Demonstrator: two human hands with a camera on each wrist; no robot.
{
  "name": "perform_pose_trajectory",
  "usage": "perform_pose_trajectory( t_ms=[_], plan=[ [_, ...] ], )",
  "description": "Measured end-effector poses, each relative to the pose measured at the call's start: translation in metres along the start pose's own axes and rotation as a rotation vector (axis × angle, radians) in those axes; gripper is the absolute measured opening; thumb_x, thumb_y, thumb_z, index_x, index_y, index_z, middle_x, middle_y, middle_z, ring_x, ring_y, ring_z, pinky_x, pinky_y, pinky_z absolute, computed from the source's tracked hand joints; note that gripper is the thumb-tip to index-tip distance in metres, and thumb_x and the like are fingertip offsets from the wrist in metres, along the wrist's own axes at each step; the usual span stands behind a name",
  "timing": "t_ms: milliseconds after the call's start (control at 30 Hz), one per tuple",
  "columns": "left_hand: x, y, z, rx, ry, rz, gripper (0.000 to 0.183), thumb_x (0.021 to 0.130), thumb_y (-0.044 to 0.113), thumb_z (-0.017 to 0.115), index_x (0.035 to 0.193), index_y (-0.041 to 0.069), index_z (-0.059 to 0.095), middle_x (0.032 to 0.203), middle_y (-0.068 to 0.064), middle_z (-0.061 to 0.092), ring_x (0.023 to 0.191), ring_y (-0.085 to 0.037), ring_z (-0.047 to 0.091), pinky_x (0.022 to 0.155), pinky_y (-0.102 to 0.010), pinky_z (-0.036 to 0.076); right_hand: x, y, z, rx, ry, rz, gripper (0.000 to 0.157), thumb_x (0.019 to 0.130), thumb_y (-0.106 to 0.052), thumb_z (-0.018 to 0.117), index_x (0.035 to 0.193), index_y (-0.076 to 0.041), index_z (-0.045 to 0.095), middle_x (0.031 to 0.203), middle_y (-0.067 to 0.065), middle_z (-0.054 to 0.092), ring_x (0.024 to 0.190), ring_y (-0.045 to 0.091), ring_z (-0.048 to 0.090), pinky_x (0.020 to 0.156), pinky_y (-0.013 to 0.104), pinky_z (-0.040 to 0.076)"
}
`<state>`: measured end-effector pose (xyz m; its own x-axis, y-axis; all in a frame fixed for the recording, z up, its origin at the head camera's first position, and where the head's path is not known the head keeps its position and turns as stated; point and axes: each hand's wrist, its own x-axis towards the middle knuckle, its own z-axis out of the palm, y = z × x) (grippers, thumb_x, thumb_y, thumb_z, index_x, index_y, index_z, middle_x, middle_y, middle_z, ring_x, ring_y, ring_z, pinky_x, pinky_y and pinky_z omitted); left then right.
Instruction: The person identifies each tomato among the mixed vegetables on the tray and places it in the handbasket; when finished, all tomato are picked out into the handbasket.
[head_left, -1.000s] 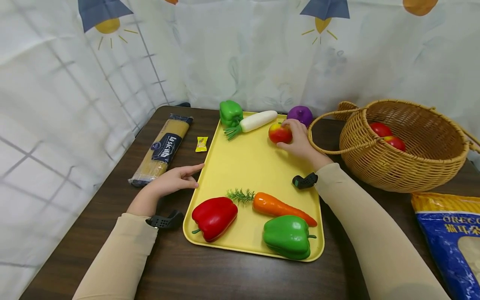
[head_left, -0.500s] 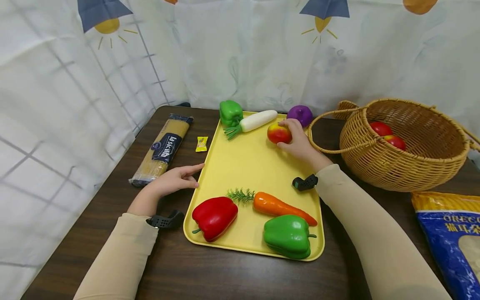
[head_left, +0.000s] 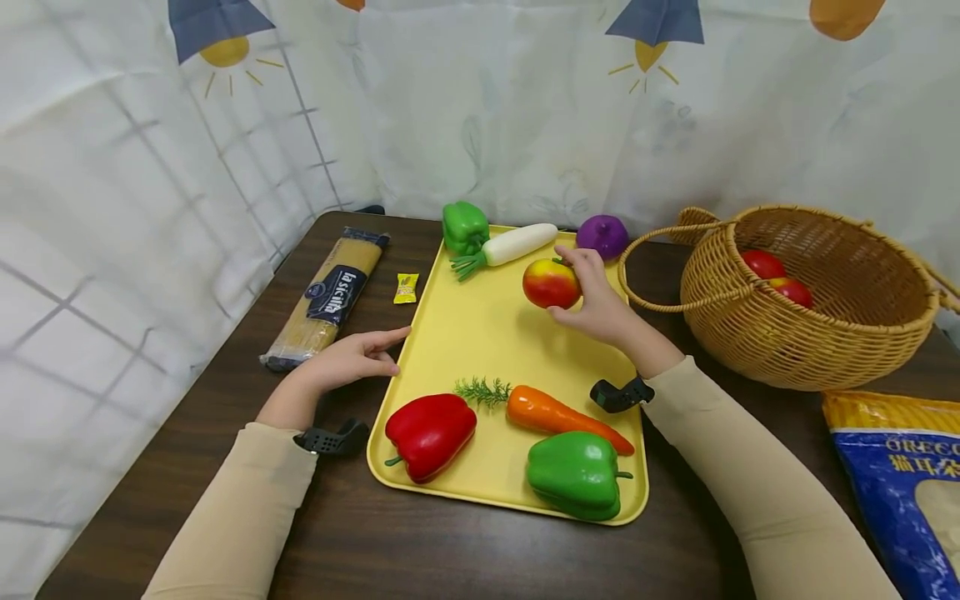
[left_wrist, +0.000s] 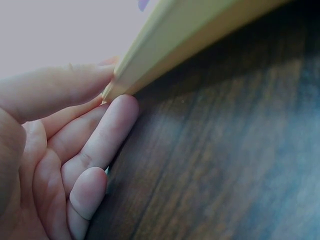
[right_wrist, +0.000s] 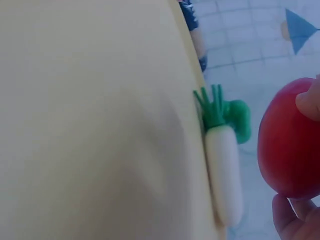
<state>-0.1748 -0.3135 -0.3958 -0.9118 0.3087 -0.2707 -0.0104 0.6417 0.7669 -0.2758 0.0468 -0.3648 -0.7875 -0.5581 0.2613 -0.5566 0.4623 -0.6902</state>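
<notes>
My right hand (head_left: 600, 298) grips a red and yellow apple (head_left: 551, 284) between thumb and fingers, held above the far right part of the yellow tray (head_left: 480, 333). In the right wrist view the apple (right_wrist: 290, 142) shows its red side, with fingertips at both ends. At the tray's left edge, my left hand (head_left: 352, 360) pinches the rim; the left wrist view shows the thumb (left_wrist: 60, 87) against the rim and fingers under it. A white radish (head_left: 519, 242) and a green bell pepper (head_left: 463, 227) lie at the tray's far end, near a purple onion-like vegetable (head_left: 602, 237).
A red bell pepper (head_left: 431, 437), a carrot (head_left: 562, 417) and another green pepper (head_left: 573, 473) lie on the tray's near end. Right stands a wicker basket (head_left: 802, 350) with red fruit, beside a blue bag (head_left: 885, 475). Left lie a pasta pack (head_left: 330, 296) and a yellow sweet (head_left: 406, 288).
My right hand has lifted the apple off the tray and brought it slightly left and nearer to me. The left hand stays at the tray's rim.
</notes>
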Motion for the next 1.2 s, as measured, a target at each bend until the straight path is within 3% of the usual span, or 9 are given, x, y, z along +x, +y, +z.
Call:
perform_pose_trajectory(
  t_ms=[200,300,433,700,967,1200],
  plan=[
    [0.000,0.001,0.000,0.008,-0.004,-0.010,0.066,0.085,0.029,0.061,0.142,0.015,0.032,0.095,-0.006,0.065,0.085,-0.018,0.057,0.083,-0.032,0.042,-0.015,-0.010,-0.004,-0.034,0.036,-0.053,0.092,0.071,-0.012,0.071,0.144,-0.012,0.015,0.140,0.016,0.013,0.127,0.032,0.025,0.104,0.050,0.028],
    [0.000,0.000,0.000,0.012,-0.002,-0.007,0.066,0.085,0.029,0.061,0.142,0.014,0.032,0.094,-0.005,0.065,0.084,-0.018,0.057,0.082,-0.032,0.043,-0.019,-0.013,-0.004,0.014,0.033,-0.059,0.096,0.071,-0.009,0.072,0.144,-0.010,0.009,0.142,0.016,0.020,0.128,0.032,0.028,0.104,0.050,0.028],
    [-0.001,0.000,-0.001,0.021,0.006,-0.007,0.066,0.085,0.029,0.061,0.142,0.014,0.032,0.095,-0.006,0.065,0.083,-0.018,0.056,0.081,-0.031,0.042,-0.023,-0.014,-0.003,0.072,0.034,-0.052,0.091,0.071,-0.006,0.072,0.141,-0.004,0.014,0.133,0.017,0.036,0.123,0.030,0.038,0.104,0.047,0.031],
    [0.000,-0.002,0.000,0.030,0.011,-0.014,0.066,0.085,0.030,0.061,0.142,0.015,0.032,0.103,-0.009,0.062,0.083,-0.020,0.052,0.079,-0.031,0.042,-0.025,-0.012,-0.005,0.055,0.024,-0.031,0.065,0.072,-0.008,0.073,0.127,-0.002,0.039,0.131,0.016,0.038,0.115,0.029,0.042,0.098,0.046,0.037],
    [0.000,-0.001,0.000,0.011,0.000,0.000,0.065,0.086,0.028,0.060,0.142,0.013,0.032,0.104,-0.010,0.061,0.083,-0.020,0.052,0.079,-0.031,0.042,-0.027,-0.007,-0.007,0.127,0.000,0.008,0.064,0.073,-0.006,0.072,0.128,-0.002,0.040,0.131,0.017,0.039,0.115,0.030,0.043,0.098,0.046,0.037],
    [0.000,0.001,0.000,0.017,0.002,0.010,0.065,0.086,0.027,0.060,0.142,0.012,0.031,0.105,-0.011,0.062,0.083,-0.016,0.054,0.080,-0.029,0.043,-0.027,-0.002,-0.008,0.270,0.023,0.079,0.068,0.074,0.000,0.071,0.129,-0.006,0.032,0.135,0.015,0.030,0.114,0.033,0.042,0.094,0.048,0.040]
  ],
)
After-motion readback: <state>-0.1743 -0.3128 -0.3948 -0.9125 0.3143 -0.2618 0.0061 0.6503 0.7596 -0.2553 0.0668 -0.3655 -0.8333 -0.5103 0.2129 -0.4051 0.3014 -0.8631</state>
